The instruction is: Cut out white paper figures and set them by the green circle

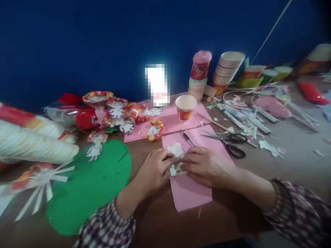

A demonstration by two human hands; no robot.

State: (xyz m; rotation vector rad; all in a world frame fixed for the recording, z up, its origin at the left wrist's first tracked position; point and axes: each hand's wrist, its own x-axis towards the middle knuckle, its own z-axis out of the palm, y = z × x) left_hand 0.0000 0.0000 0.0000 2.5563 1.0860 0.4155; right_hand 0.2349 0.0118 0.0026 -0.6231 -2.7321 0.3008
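Observation:
Small white paper pieces (pixel 176 150) lie on a pink sheet (pixel 192 195) in front of me. My left hand (pixel 155 168) has its fingers closed together at the left edge of the white paper. From the right, my right hand (pixel 207 167) reaches over the same paper, its fingers bent and pressed together on it. The fingertips of both hands nearly meet. A black pen (pixel 186 137) lies just beyond them. Black-handled scissors (pixel 234 144) rest open to the right. Behind the hands stands a red and white paper cup (pixel 185 112).
A green rounded sheet (pixel 90 186) lies at the left, beside long stacks of cups (pixel 33 141). Decorated paper figures (pixel 116 110) sit at the back left. Tall cup stacks (pixel 229 67) stand at the back right, near markers (pixel 254 119) and paper scraps. A blue wall (pixel 90 41) rises behind.

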